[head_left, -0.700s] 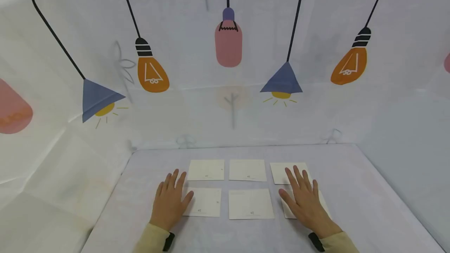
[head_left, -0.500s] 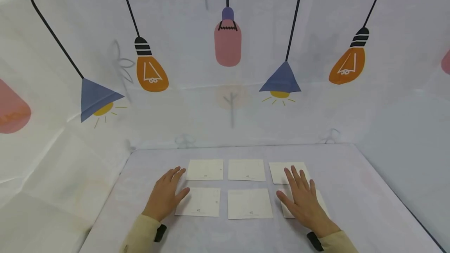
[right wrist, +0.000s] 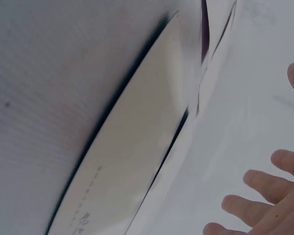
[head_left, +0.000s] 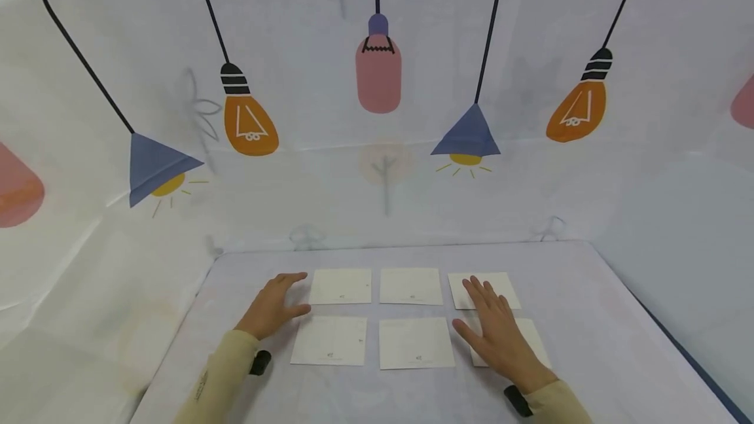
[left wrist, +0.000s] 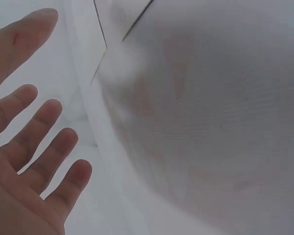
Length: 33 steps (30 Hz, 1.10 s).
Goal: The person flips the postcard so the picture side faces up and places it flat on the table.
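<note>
Head view: six pale cards [head_left: 416,343] lay flat on the white tabletop [head_left: 612,358] in two rows of three. The person's left hand [head_left: 269,309] hung just beside the far-left card [head_left: 340,285], thumb and fingers wide apart, its grip holding nothing. The right hand [head_left: 501,335] was spread over the far-right card [head_left: 503,285] and near-right card [head_left: 533,340], partly covering both; its grip was likewise unfilled. I judged the cards light, fairly stiff, prone to slide and crease, best taken by opposite edges. The narrow gaps between neighbours would hamper fingertips. Behind stood a sheet wall [head_left: 324,198] printed with lamps [head_left: 379,77].

Left wrist view: thumb and fingers stood apart, nothing between them, beside a blurred pale surface [left wrist: 235,122].

Right wrist view: a card bearing small print [right wrist: 122,132] lay clear of the fingers. Shadow along its edge suggested a slightly lifted rim, a possible hold.
</note>
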{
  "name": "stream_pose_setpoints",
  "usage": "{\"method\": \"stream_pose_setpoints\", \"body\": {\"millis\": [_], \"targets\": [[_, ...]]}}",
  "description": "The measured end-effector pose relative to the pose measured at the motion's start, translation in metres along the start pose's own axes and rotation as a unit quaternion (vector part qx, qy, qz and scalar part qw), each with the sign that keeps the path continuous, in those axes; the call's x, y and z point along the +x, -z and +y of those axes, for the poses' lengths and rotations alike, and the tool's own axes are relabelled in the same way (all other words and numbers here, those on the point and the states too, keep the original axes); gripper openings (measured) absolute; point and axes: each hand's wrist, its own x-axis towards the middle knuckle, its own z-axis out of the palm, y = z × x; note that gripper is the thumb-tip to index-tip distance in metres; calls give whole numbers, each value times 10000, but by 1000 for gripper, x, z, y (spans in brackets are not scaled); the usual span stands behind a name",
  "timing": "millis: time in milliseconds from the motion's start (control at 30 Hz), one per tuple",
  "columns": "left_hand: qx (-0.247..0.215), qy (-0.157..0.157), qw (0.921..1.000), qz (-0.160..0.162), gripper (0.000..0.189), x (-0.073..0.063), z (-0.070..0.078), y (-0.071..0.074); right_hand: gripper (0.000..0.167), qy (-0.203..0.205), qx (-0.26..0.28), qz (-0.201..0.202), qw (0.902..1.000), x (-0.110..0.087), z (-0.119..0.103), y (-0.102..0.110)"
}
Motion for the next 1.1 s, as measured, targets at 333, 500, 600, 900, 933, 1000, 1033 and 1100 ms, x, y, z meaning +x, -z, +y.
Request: {"method": "stream_pose_setpoints", "body": {"millis": [333, 500, 600, 900, 933, 1000, 1033, 1100], "targets": [[14, 275, 9980, -562, 81, 28, -11, 0, 79, -6, 231, -164, 9996, 11, -8, -8], [138, 353, 9963, -769, 84, 42, -14, 0, 79, 54, 247, -200, 9995, 19, -10, -10], [11, 512, 9948, -885, 87, 48, -14, 0, 79, 73, 217, -238, 9995, 24, -9, -11], [46, 609, 9874, -1460, 94, 66, -18, 0, 78, 72, 427, -613, 9972, 41, -15, -19], [69, 612, 9863, -1531, 94, 67, -17, 0, 78, 65, 454, -664, 9967, 43, -17, -20], [157, 605, 9840, -1671, 95, 71, -15, 3, 78, 99, 492, -715, 9962, 47, -21, -22], [197, 600, 9829, -1727, 96, 73, -14, 4, 78, 140, 510, -724, 9960, 49, -23, -23], [279, 595, 9812, -1814, 96, 75, -11, 6, 79, 254, 497, -715, 9959, 54, -25, -26]]}}
